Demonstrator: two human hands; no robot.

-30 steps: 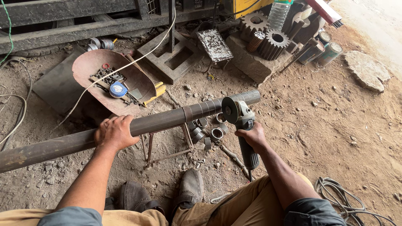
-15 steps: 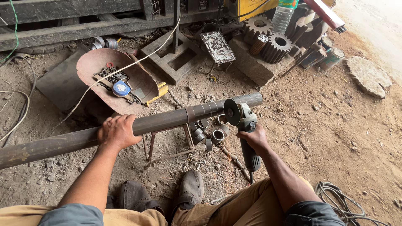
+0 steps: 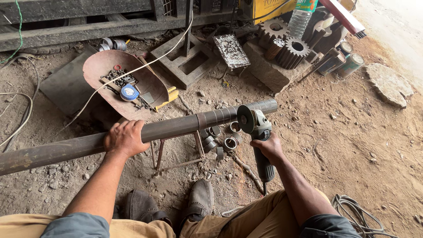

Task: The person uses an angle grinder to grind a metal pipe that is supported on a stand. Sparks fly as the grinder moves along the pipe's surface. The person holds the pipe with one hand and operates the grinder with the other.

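We see a long steel pipe (image 3: 176,128) lying across a small metal stand (image 3: 178,150) above the dirt floor, running from the lower left edge up to the right. Our left hand (image 3: 124,137) rests on top of the pipe left of the stand, fingers curled over it in a closed hold. Our right hand (image 3: 267,147) is wrapped tight around the body of an angle grinder (image 3: 257,132), all fingers closed on it. The grinder's disc (image 3: 245,119) stands upright against the pipe near its right end, where lighter bands mark the surface. We cannot tell whether the disc is turning.

Below the pipe, just beside the stand, several short cut rings (image 3: 224,141) lie on the ground. Our two shoes (image 3: 200,198) sit near the stand's feet. Beyond the pipe, a rusty shallow pan (image 3: 99,70) holds small tools and a blue tape measure (image 3: 129,92); a white cable (image 3: 150,64) crosses over it. Farther back to the right, large gears (image 3: 293,50) rest on a stone block, with a plastic bottle (image 3: 302,17) near them. A coiled cord (image 3: 357,216) lies by our right knee.
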